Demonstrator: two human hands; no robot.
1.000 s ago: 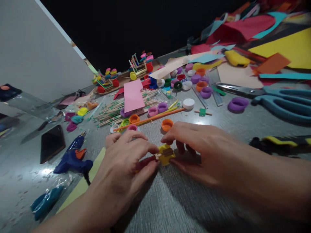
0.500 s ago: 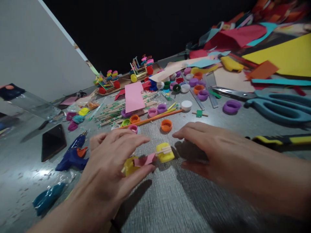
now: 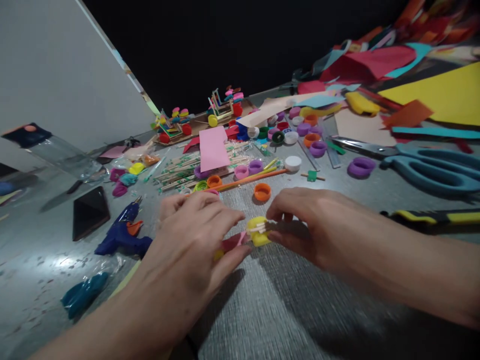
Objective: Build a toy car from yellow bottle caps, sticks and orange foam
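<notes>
My left hand [image 3: 197,235] curls over a small craft piece, its thumb and fingers around a folded pink paper strip [image 3: 235,241]. A bit of yellow shows under its fingers; the rest is hidden. Just right of the paper is a yellow bottle cap [image 3: 258,239] with short pale sticks lying across it. From the right, my right hand [image 3: 300,222] pinches at the cap's edge with thumb and forefinger. Beyond the fingers, an orange bottle cap [image 3: 262,192] rests on the grey table [image 3: 240,320].
On the left are a blue glue gun [image 3: 122,232], a phone [image 3: 91,212] and a clear bottle [image 3: 65,157]. Blue-handled scissors [image 3: 420,162] and a yellow-black cutter [image 3: 423,219] lie right. Behind are several caps, wrapped sticks [image 3: 180,167], pink paper [image 3: 213,148] and small cap-wheeled models [image 3: 221,107].
My right hand has moved left and closed its fingertips at the yellow cap. My left hand has shifted slightly right, covering more of the craft piece. The view has shifted a little.
</notes>
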